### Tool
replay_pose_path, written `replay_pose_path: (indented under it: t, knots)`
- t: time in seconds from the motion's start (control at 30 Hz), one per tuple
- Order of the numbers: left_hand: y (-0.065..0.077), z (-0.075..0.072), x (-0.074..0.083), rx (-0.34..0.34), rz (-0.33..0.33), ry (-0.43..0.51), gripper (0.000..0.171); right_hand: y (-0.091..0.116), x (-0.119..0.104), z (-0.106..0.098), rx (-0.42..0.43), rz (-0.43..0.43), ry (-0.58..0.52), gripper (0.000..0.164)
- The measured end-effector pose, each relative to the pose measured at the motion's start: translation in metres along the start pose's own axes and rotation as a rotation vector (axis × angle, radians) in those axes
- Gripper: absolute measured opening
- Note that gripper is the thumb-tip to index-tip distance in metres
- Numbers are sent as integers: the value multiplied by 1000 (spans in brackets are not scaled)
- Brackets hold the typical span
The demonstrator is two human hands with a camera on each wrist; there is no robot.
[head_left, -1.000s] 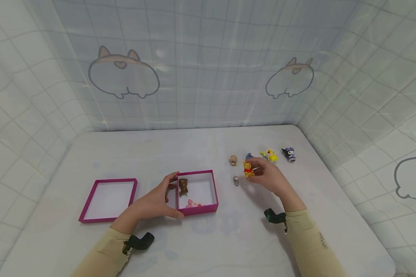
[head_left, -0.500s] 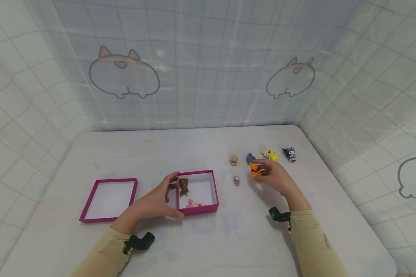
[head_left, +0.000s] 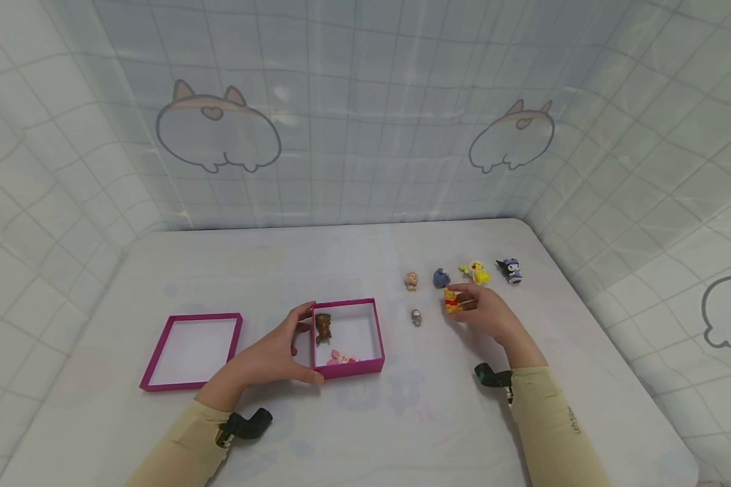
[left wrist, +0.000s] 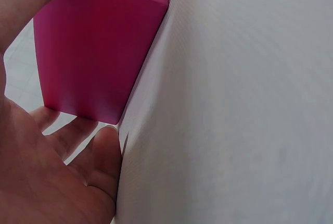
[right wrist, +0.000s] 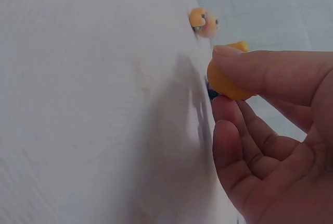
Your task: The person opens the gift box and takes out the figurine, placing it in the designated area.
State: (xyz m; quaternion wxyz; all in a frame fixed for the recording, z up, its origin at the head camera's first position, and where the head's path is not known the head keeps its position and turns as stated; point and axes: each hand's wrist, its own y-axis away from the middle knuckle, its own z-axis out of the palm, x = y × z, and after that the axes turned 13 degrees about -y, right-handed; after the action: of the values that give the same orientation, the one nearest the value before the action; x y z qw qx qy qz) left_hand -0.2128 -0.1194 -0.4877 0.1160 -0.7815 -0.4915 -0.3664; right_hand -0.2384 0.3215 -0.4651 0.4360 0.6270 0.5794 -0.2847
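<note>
My right hand [head_left: 487, 314] pinches a yellow bear figurine in a red top [head_left: 451, 301] between thumb and fingers. In the right wrist view, the figurine's yellow back [right wrist: 226, 81] shows just off the table. A magenta box [head_left: 348, 368] stands open at the middle of the table. Its left side is gripped by my left hand [head_left: 268, 355], thumb at the near corner and fingers at the far one. Inside the box lie a brown figurine [head_left: 323, 328] and a pink figurine [head_left: 341, 358]. The left wrist view shows the box's outer wall [left wrist: 93, 52] between thumb and fingers.
Near the right hand stand a blue figurine [head_left: 441, 278], a peach figurine [head_left: 411, 281] and a small grey one [head_left: 416, 317]. Farther right are a yellow figurine [head_left: 478, 272] and a black-and-purple one [head_left: 511, 270]. A magenta-rimmed lid [head_left: 236, 338] lies at left.
My right hand has moved a little to the right with the bear figurine and lowered slightly, uncovering the blue figurine behind. The left hand and box have stayed put.
</note>
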Motion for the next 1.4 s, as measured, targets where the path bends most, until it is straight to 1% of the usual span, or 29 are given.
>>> replay_pose_path:
  t: [0.17,0.33,0.6,0.83,1.07,1.23,1.4]
  knots:
    - [0,0,0,0,4,-1,129,-3,3,0,0,33,23,58]
    - [0,0,0,3,9,-4,129,-4,5,1,-5,47,38,60]
    - [1,0,3,1,6,-5,129,-4,6,0,-16,28,88,60]
    - [1,-1,3,1,6,-5,129,-3,5,0,-45,27,100,61]
    - [2,0,5,3,-4,9,130,-1,0,-3,-54,77,107,73]
    - [2,1,4,6,-4,2,130,3,-1,-6,-38,64,99,76]
    - [3,0,4,5,3,-4,129,8,-6,-10,1,47,85,72]
